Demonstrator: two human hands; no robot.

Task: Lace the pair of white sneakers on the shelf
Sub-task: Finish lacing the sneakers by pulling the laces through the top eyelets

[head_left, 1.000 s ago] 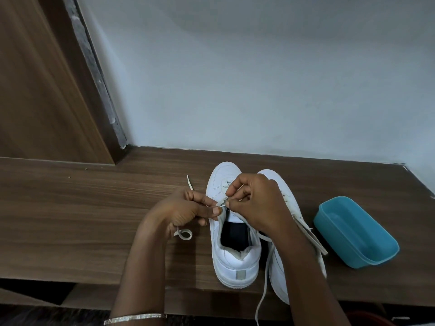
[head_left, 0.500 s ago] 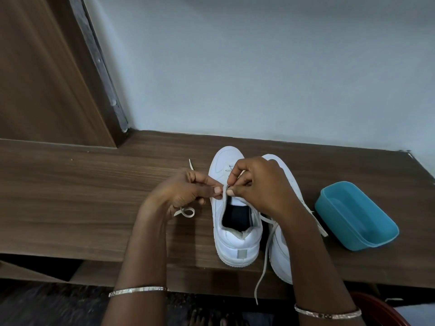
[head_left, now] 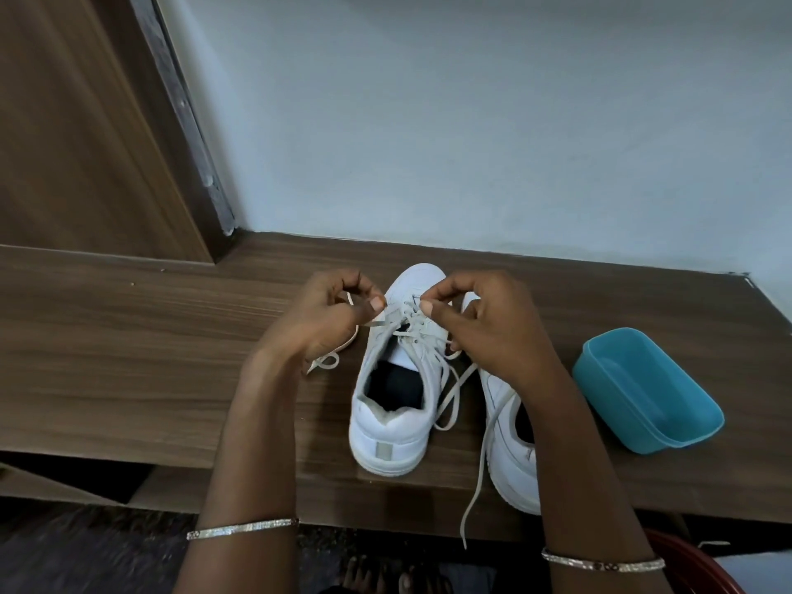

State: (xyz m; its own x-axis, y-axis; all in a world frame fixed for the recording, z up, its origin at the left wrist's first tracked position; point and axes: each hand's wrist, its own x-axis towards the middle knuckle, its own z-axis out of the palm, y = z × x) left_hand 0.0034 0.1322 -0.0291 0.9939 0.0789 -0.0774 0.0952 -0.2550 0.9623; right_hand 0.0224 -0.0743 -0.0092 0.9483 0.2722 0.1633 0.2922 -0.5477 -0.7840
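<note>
One wide-angle camera, worn on the head, looks forward and steeply down from above the near edge of the shelf [head_left: 128,336], facing the wall [head_left: 471,122] behind its far edge. It sits close, with the left hand [head_left: 325,319] and right hand [head_left: 484,332] mid-frame.

Dim, soft light; wide-angle bending; blurred bottom edge.

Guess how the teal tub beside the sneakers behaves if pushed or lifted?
The teal tub looks empty and thin-walled, so probably light. On the smooth wooden shelf it would likely slide rather than tip, being low and wide. Gripped by one wall, it may flex.
</note>
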